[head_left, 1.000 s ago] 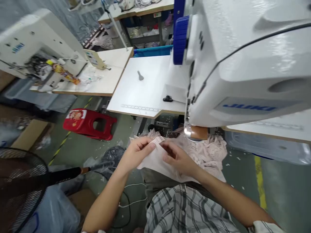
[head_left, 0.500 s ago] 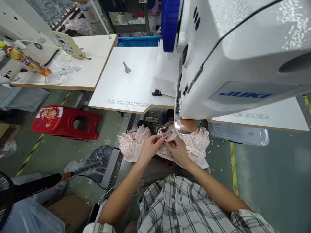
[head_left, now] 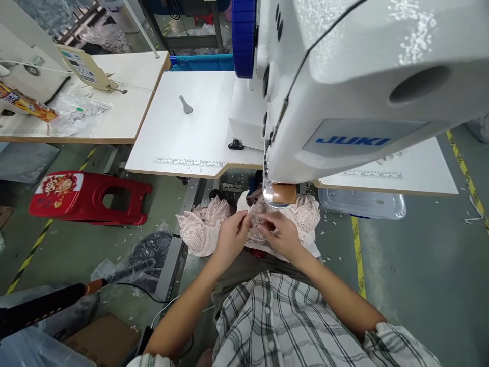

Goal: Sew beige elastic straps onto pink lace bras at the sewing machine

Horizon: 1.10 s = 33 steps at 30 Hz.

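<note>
Pale pink lace bra pieces (head_left: pixel 200 229) lie in a heap over my lap, below the head of the sewing machine (head_left: pixel 344 142). My left hand (head_left: pixel 234 232) is in front of the heap, its thumb and forefinger pinched together. What they hold is too small to make out. Close by on the right, my right hand (head_left: pixel 281 234) hovers over the lace with thumb and forefinger apart and slightly blurred. A white fabric edge shows behind the fingertips. The machine's rounded metal end with a tan patch (head_left: pixel 284 193) hangs just above my right hand.
A white worktable (head_left: pixel 191 127) with a printed ruler (head_left: pixel 187 162) and a grey spoon-shaped tool (head_left: pixel 185 105) spreads beyond. A red stool (head_left: pixel 91 198) stands at left. A clear plastic bin (head_left: pixel 362 202) is under the right-hand table part. A dark fan handle (head_left: pixel 46 306) juts in from lower left.
The pale pink strap held between both hands has dropped from the fingertips. My right fingers have spread apart. White fabric now shows behind my left fingers. The view has shifted slightly right.
</note>
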### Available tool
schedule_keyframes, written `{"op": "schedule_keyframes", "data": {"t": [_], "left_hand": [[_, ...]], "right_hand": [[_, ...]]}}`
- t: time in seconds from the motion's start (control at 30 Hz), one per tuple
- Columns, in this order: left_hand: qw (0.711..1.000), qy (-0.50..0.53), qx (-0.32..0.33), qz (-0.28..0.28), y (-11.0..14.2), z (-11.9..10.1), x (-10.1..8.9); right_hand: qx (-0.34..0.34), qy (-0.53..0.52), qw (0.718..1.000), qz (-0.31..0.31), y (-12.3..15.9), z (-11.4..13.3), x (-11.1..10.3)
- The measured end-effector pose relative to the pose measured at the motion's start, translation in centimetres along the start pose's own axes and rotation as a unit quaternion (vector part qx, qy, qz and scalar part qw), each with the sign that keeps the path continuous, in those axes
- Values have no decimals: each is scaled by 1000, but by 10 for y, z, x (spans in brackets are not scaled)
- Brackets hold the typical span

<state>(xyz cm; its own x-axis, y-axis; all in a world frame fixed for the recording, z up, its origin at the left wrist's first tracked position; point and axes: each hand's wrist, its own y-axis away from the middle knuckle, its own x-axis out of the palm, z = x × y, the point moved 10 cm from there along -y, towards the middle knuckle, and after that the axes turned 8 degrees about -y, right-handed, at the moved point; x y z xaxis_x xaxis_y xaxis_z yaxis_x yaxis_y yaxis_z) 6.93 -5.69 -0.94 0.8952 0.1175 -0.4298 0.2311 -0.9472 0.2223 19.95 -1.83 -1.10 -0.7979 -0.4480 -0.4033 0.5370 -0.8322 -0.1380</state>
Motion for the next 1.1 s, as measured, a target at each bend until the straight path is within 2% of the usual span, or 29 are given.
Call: {"op": "schedule_keyframes", "data": {"t": [0.1,0.17,0.33,0.4,0.47,0.57,0.63,0.67,0.7,0.73,0.77,0.83,0.87,0.93,1.0,1.1], "left_hand": [[999,-19,19,18,5,-9,1],[1000,-14,6,21,6,-7,1],[999,8,-31,21,1,3,8],[999,17,-31,23,-1,1,14],[1000,5,-20,16,-2,-4,16],[999,-37,4,4,-3,-14,16],[998,-57,30,15,-4,-21,17],[997,-66,45,19,-4,-24,18],[995,-76,59,24,-4,-28,19],[993,-87,71,31,-4,-30,21],[991,-99,78,43,-4,-31,25],[987,-112,78,79,-4,-31,35],[987,-108,73,94,-4,-30,40],[989,-84,58,106,-5,-29,43],[992,-54,38,105,-6,-28,42],[995,7,-20,96,-7,-17,35]], "right_hand": [[21,19,1000,10,-8,-1,2],[24,20,999,12,-12,-1,4],[-42,49,997,-44,-9,10,-5],[-64,64,995,-43,-4,15,-4],[-79,81,993,-18,1,17,-2],[-78,130,986,75,-3,7,-8],[-45,181,977,105,-18,-12,-42],[-19,212,973,86,-29,-23,-72],[14,252,967,37,-42,-35,-110],[93,344,934,-39,-53,-51,-158],[128,378,914,-75,-64,-59,-194],[162,415,890,-95,-84,-68,-241],[167,422,887,-86,-92,-70,-252],[172,436,882,-55,-101,-72,-257],[170,444,879,-19,-100,-71,-245],[173,446,878,16,-78,-69,-224]]}}
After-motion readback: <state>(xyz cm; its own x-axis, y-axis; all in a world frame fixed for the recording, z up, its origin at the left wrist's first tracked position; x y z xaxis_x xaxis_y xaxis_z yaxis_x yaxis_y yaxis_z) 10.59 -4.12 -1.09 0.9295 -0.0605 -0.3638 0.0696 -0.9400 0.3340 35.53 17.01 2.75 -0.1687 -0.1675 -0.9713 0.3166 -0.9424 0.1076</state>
